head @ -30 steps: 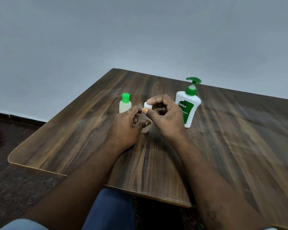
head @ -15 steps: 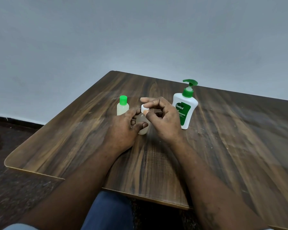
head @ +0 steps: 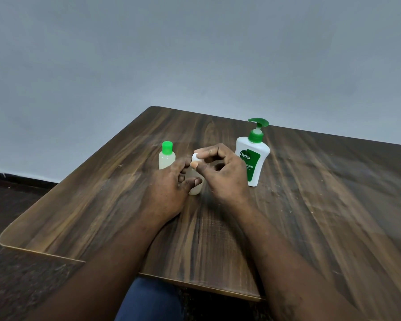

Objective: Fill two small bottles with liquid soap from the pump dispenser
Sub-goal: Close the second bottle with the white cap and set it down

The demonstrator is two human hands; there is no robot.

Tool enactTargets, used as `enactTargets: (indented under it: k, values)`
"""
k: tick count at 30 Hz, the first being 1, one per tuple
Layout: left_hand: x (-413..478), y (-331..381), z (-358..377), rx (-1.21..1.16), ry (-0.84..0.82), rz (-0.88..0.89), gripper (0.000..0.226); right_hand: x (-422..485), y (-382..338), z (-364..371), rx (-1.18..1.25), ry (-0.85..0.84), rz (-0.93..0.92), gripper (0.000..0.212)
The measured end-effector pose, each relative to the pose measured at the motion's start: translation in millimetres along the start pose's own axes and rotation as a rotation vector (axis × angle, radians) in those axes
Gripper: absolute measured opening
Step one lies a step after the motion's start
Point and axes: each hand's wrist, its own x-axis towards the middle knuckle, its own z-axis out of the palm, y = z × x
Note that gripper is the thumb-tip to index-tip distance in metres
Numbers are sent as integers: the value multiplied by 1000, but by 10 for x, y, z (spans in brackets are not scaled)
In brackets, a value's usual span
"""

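Compared with one second earlier, the right hand (head: 225, 177) has shifted its grip on the white cap (head: 195, 157). The index finger now reaches further left across the cap top, with the thumb on the near side. The left hand (head: 169, 188) is unchanged, fingers and thumb curled round the body of the small bottle (head: 195, 189), which stands upright on the table (head: 310, 216) between both hands. The bottle's long axis is vertical and the cap lies on that axis, pinched in the right fingertips, so the right hand is the nearer one for the probable unscrewing. The second bottle (head: 166, 158), green-capped, stands just far-left of the left hand. The pump dispenser (head: 252, 158) stands just beyond the right hand, on its right
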Motion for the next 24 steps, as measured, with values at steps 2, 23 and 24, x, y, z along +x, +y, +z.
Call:
enactTargets:
  k: [2, 23, 24]
  values:
    - [-3, 8, 2, 19, -3, 7, 36, 2, 6, 8, -4, 16, 2, 17]
    - [5, 28, 1, 52, -7, -22, 40, -2, -19, 2, -19, -14, 25, 15]
    - [5, 33, 0, 66, -8, -21, 40, 1, -16, 6, -21, -8, 27, 16]
